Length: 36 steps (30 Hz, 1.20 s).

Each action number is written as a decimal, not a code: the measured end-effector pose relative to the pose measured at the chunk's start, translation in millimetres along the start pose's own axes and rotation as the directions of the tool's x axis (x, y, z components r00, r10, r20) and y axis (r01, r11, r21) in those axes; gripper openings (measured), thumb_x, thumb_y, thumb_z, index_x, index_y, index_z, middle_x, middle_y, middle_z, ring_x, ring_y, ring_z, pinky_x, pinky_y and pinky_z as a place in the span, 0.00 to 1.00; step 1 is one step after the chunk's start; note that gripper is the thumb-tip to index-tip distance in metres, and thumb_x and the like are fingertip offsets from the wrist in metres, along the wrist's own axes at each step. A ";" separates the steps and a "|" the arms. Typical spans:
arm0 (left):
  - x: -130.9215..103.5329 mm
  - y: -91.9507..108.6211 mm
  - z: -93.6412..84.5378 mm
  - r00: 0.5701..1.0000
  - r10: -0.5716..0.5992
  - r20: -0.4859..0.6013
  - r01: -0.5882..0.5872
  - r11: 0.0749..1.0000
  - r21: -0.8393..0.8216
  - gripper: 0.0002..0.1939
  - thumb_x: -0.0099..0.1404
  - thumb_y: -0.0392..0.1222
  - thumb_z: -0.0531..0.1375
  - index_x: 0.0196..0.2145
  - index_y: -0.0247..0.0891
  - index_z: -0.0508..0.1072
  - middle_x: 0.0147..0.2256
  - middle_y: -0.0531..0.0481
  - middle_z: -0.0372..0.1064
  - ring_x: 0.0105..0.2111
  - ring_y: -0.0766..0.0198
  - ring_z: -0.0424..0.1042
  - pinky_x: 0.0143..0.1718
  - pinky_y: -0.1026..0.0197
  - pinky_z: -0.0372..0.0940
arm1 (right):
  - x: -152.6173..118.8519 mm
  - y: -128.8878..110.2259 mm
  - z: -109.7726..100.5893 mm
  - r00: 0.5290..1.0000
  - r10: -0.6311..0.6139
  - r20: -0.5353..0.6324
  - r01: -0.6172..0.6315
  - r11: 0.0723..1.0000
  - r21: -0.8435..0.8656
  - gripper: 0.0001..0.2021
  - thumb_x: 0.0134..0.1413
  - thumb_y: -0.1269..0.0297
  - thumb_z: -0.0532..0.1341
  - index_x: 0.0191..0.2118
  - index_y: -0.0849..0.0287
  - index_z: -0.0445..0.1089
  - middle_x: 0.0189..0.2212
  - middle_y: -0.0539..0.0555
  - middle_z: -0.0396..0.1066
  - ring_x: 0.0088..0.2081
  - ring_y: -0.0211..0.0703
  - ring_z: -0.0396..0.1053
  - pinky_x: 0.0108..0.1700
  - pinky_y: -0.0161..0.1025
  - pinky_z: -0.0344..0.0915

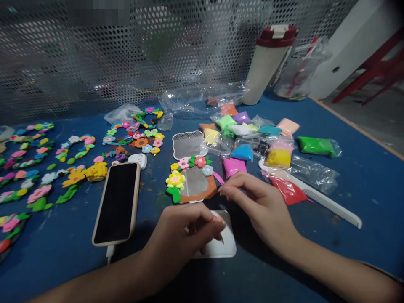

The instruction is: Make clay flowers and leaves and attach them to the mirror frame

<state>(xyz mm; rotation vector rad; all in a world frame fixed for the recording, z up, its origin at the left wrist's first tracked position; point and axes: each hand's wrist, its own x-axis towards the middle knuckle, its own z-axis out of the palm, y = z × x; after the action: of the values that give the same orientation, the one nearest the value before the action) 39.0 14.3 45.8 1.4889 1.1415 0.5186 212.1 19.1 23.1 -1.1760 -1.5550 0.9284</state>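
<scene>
My left hand [186,235] is closed in a pinch, with a small bit of orange-pink clay [217,220] showing between thumb and fingers. It hovers over a white rounded board [227,242]. My right hand [261,206] is also pinched, its fingertips at a thin magenta tool [217,177] that partly hides behind the index finger. Just beyond both hands lies a mirror [195,184] with an orange-brown clay border. Clay flowers ring its top and left, among them a yellow flower [175,180] and a blue flower [207,170].
Several bagged clay packets, including blue [242,152] and red [288,190], spread to the right by a white comb [331,207]. A phone [116,204] on a cable lies left, near clay-decorated pieces [75,147]. A tumbler [268,63] stands behind; a wavy-edged mirror [188,145] lies mid-table.
</scene>
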 end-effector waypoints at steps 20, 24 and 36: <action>2.3 -0.1 -3.4 0.998 -0.062 0.025 0.066 0.971 -0.231 0.12 0.59 0.40 0.60 0.19 0.34 0.69 0.16 0.58 0.62 0.16 0.74 0.61 0.18 0.72 0.55 | 1.6 9.7 7.4 0.826 0.232 0.515 -0.510 0.698 0.504 0.07 0.56 0.63 0.61 0.41 0.51 0.73 0.35 0.48 0.70 0.36 0.35 0.68 0.40 0.33 0.62; 3.3 3.4 -9.2 0.997 -0.056 0.046 0.064 0.974 -0.217 0.13 0.63 0.41 0.55 0.22 0.34 0.71 0.18 0.56 0.65 0.17 0.73 0.63 0.19 0.72 0.55 | 3.7 7.9 1.4 0.842 0.201 0.501 -0.467 0.737 0.489 0.10 0.60 0.62 0.57 0.43 0.52 0.74 0.39 0.51 0.71 0.42 0.38 0.68 0.45 0.36 0.62; 9.7 2.9 -7.6 0.968 -0.097 0.232 0.170 0.932 -0.321 0.15 0.65 0.45 0.51 0.40 0.35 0.73 0.19 0.53 0.70 0.19 0.68 0.70 0.21 0.69 0.59 | 9.9 7.6 -2.9 0.977 0.041 0.209 -0.085 0.975 0.207 0.02 0.51 0.69 0.65 0.31 0.56 0.74 0.31 0.50 0.71 0.36 0.39 0.69 0.38 0.37 0.66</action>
<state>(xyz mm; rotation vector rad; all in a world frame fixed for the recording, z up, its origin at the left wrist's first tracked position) 37.9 26.7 47.9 1.1285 0.9250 0.4249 215.9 30.7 19.1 -1.0058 -1.5388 1.2598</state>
